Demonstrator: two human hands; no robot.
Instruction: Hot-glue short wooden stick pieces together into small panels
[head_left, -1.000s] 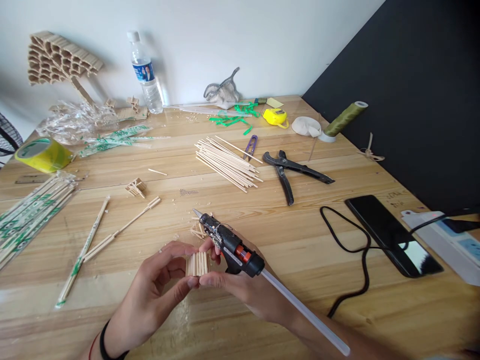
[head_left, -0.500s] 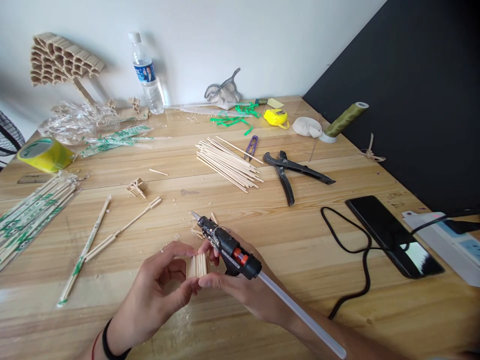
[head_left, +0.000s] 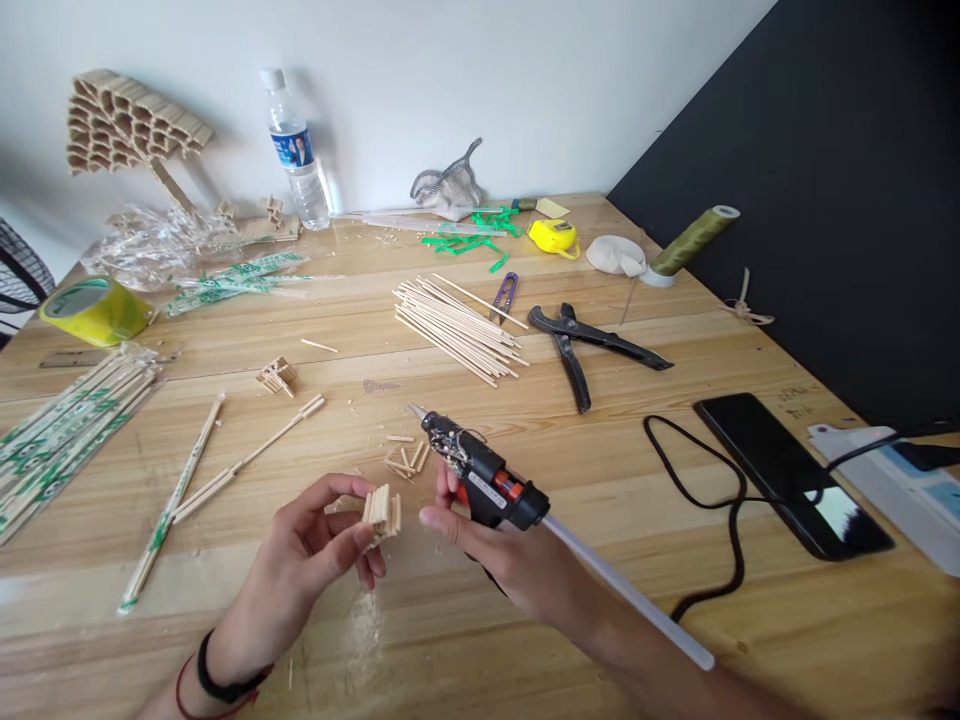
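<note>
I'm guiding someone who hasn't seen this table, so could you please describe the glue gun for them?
At the near side of the wooden table, find the right hand. It grips the glue gun, black with an orange part. Unlike the black cutter beyond, it has a long, pale glue stick jutting from its back.

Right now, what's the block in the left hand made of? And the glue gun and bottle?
The block looks like unpainted wood: pale, dull sticks. The glue gun seems mostly black plastic, slightly shiny; its grey, pointed nozzle may be metal. The bottle looks like clear plastic: glossy, see-through.
</note>
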